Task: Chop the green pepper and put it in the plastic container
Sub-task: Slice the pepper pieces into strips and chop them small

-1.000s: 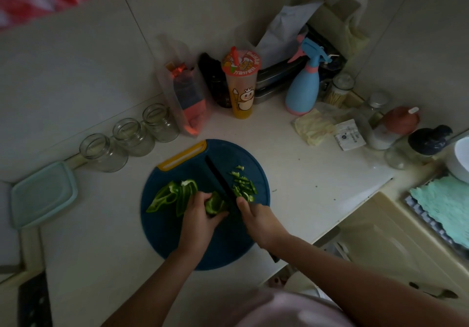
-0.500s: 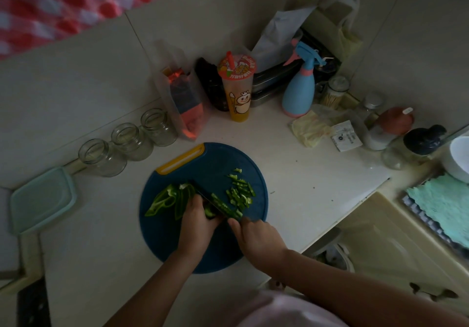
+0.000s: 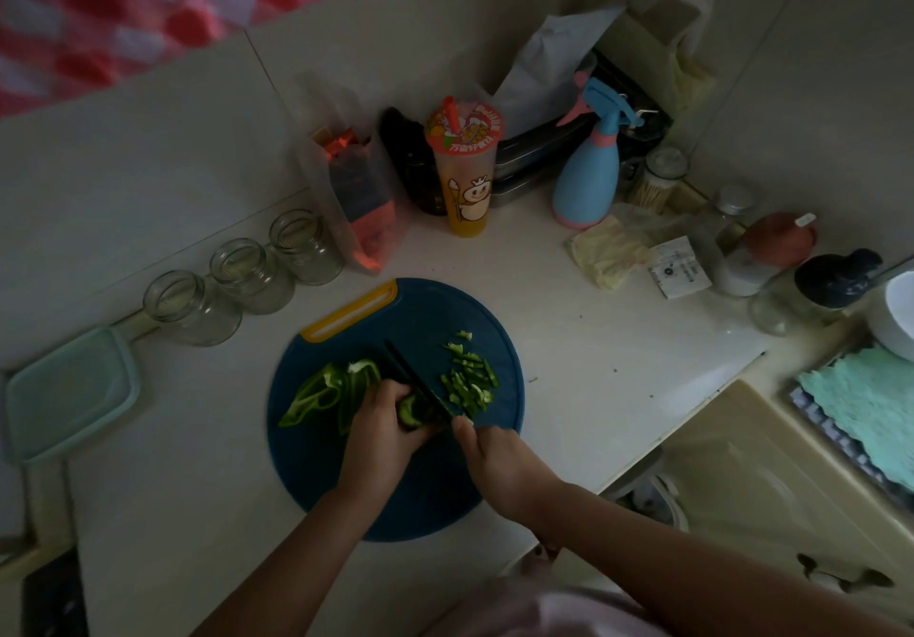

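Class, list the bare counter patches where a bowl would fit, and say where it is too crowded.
Right of the board, up to the counter edge and below the packet: bare. Left of the board, between it, the container and the jars: bare. Crowded: the back corner round the cup and spray bottle.

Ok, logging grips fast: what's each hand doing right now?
Left hand: holds the pepper piece.
Right hand: grips the knife.
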